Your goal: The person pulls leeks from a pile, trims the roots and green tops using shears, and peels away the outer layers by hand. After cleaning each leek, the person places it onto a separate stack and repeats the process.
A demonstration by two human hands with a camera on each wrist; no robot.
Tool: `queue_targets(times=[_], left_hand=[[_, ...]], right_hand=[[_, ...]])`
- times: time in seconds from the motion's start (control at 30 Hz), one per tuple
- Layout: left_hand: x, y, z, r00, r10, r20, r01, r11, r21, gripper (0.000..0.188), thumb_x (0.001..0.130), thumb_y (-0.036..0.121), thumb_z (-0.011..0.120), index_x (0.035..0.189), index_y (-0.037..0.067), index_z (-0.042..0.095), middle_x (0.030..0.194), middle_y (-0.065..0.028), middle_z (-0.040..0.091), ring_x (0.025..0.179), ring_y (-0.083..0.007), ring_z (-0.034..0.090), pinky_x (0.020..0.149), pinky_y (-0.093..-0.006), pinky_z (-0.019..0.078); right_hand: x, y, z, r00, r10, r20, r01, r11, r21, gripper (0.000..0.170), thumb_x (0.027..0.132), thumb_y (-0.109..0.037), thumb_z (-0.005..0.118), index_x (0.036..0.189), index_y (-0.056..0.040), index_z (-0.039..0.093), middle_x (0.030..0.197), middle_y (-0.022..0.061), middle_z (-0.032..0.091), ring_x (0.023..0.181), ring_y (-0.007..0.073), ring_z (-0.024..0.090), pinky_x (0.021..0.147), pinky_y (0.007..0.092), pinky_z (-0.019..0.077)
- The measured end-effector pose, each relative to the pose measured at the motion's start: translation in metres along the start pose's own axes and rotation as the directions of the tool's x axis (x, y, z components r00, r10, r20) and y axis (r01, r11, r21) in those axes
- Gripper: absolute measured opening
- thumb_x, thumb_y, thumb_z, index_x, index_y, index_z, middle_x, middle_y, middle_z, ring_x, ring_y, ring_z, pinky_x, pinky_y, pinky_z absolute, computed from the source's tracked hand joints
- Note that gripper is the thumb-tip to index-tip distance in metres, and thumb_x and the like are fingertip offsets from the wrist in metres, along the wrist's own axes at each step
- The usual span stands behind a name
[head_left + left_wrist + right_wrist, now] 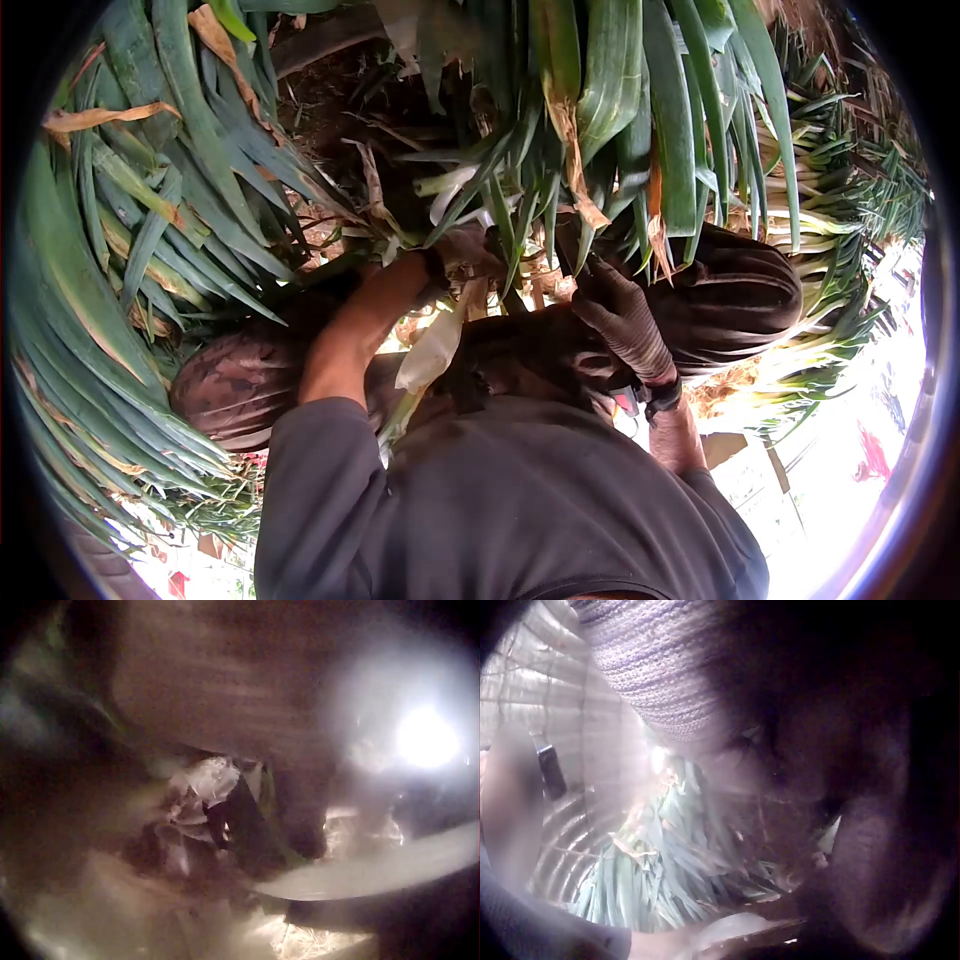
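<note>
many long green leaves (90,280) were seen heaped at the left and hung over the top of the head view, some tipped with brown. below them, a dark shirt (500,500) was shown, and dark trousers (730,300) were seen bent at the knees. at the right, a row of pale stalks (820,230) was stacked, their green ends turned outward. the left hand (465,252) was placed between the knees, under the hanging leaves and just beside the upper end of a limp pale leaf (430,355); it was partly hidden, so whether anything was grasped cannot be told. the right hand (625,315), covered by a ribbed glove (656,671), was held near the right knee, its fingers bent close to a dark flat strip (568,243); whether the strip was gripped cannot be told. the pale leaf was hung down over the trousers. a dark wristband (662,398) was worn below the glove.
</note>
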State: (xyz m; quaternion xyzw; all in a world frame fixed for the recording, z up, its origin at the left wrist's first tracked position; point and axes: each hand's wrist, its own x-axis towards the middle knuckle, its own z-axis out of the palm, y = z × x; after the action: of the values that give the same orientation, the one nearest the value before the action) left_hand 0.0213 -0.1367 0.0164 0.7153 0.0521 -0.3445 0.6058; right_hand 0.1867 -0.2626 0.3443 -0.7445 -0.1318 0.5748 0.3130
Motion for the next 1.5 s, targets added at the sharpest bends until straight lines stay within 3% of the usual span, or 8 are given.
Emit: queue_targets(times=[0.6, 0.9, 1.0, 1.07, 1.13, 1.2, 1.37, 1.5], left_hand=[[0.088, 0.004, 0.130, 0.542, -0.310, -0.781, 0.487, 0.874, -0.010, 0.027, 0.088, 0.020, 0.059, 0.105, -0.001, 0.064, 0.098, -0.0184, 0.067, 0.092, -0.0335, 0.067, 0.078, -0.0457, 0.0543], [0.037, 0.007, 0.067, 0.795, -0.245, -0.555, 0.509, 0.767, 0.391, 0.048, 0.082, 0.039, 0.071, 0.107, -0.001, 0.065, 0.103, -0.0203, 0.065, 0.097, -0.0305, 0.065, 0.085, -0.0419, 0.0518], [0.032, 0.015, 0.028, 0.467, -0.111, -0.877, 0.528, 0.831, 0.176, 0.023, 0.091, 0.026, 0.053, 0.098, 0.009, 0.068, 0.083, -0.0151, 0.068, 0.074, -0.0325, 0.067, 0.065, -0.0465, 0.0517], [0.044, -0.017, 0.031, 0.641, -0.411, -0.648, 0.563, 0.826, 0.033, 0.028, 0.092, 0.028, 0.053, 0.103, 0.006, 0.067, 0.092, -0.0181, 0.069, 0.081, -0.0348, 0.067, 0.071, -0.0475, 0.0524], [0.013, 0.003, 0.016, 0.422, 0.204, -0.883, 0.447, 0.801, 0.398, 0.044, 0.093, 0.041, 0.052, 0.104, 0.002, 0.066, 0.090, -0.0218, 0.068, 0.081, -0.0376, 0.066, 0.078, -0.0490, 0.0509], [-0.023, 0.021, -0.012, 0.882, -0.168, -0.440, 0.386, 0.794, 0.470, 0.045, 0.090, 0.042, 0.057, 0.109, 0.003, 0.065, 0.097, -0.0225, 0.067, 0.091, -0.0360, 0.065, 0.077, -0.0499, 0.0502], [-0.140, 0.108, -0.033, 0.936, -0.120, -0.331, 0.283, 0.816, 0.505, 0.052, 0.090, 0.031, 0.060, 0.132, 0.001, 0.051, 0.105, -0.0182, 0.066, 0.083, -0.0306, 0.066, 0.070, -0.0458, 0.0528], [-0.212, 0.216, -0.070, 0.824, -0.351, -0.444, 0.281, 0.935, -0.217, 0.053, 0.089, 0.035, 0.065, 0.132, 0.006, 0.053, 0.113, -0.0180, 0.065, 0.090, -0.0298, 0.065, 0.074, -0.0450, 0.0534]], right_hand=[[0.004, -0.011, 0.009, 0.993, 0.121, -0.001, -0.120, 0.984, -0.132, 0.044, 0.088, -0.012, 0.063, 0.127, 0.0051, 0.053, 0.094, 0.0121, 0.065, 0.086, 0.0134, 0.059, 0.080, 0.0300, 0.0500], [0.004, -0.007, 0.008, 0.998, 0.054, 0.044, -0.048, 0.992, -0.118, 0.031, 0.087, -0.009, 0.061, 0.114, 0.0045, 0.054, 0.088, 0.0072, 0.060, 0.081, 0.0123, 0.053, 0.077, 0.0285, 0.0477], [0.001, -0.004, 0.005, 0.996, 0.046, 0.076, -0.037, 0.993, -0.110, 0.038, 0.088, -0.010, 0.061, 0.123, 0.0044, 0.053, 0.093, 0.0078, 0.062, 0.085, 0.0118, 0.053, 0.080, 0.0283, 0.0477], [-0.004, -0.010, 0.003, 0.996, 0.023, 0.084, -0.011, 0.990, -0.141, 0.044, 0.088, -0.009, 0.061, 0.129, 0.0042, 0.051, 0.098, 0.0084, 0.062, 0.089, 0.0113, 0.053, 0.083, 0.0278, 0.0471], [-0.013, -0.003, -0.001, 0.996, -0.015, 0.089, 0.025, 0.993, -0.115, 0.050, 0.088, -0.008, 0.061, 0.136, 0.0018, 0.049, 0.103, 0.0080, 0.061, 0.094, 0.0104, 0.052, 0.087, 0.0268, 0.0454], [-0.022, 0.000, -0.003, 0.995, -0.044, 0.094, 0.052, 0.995, -0.086, 0.053, 0.088, -0.008, 0.061, 0.138, 0.0007, 0.048, 0.104, 0.0076, 0.060, 0.095, 0.0102, 0.052, 0.088, 0.0263, 0.0448], [-0.034, 0.022, -0.009, 0.982, -0.184, 0.042, 0.184, 0.983, -0.009, 0.054, 0.087, -0.008, 0.062, 0.139, 0.0020, 0.048, 0.105, 0.0092, 0.063, 0.092, 0.0120, 0.054, 0.087, 0.0264, 0.0465], [-0.043, 0.024, -0.012, 0.969, -0.249, -0.012, 0.249, 0.968, 0.013, 0.052, 0.087, -0.009, 0.063, 0.136, 0.0028, 0.050, 0.107, 0.0115, 0.064, 0.095, 0.0126, 0.056, 0.088, 0.0280, 0.0470]])
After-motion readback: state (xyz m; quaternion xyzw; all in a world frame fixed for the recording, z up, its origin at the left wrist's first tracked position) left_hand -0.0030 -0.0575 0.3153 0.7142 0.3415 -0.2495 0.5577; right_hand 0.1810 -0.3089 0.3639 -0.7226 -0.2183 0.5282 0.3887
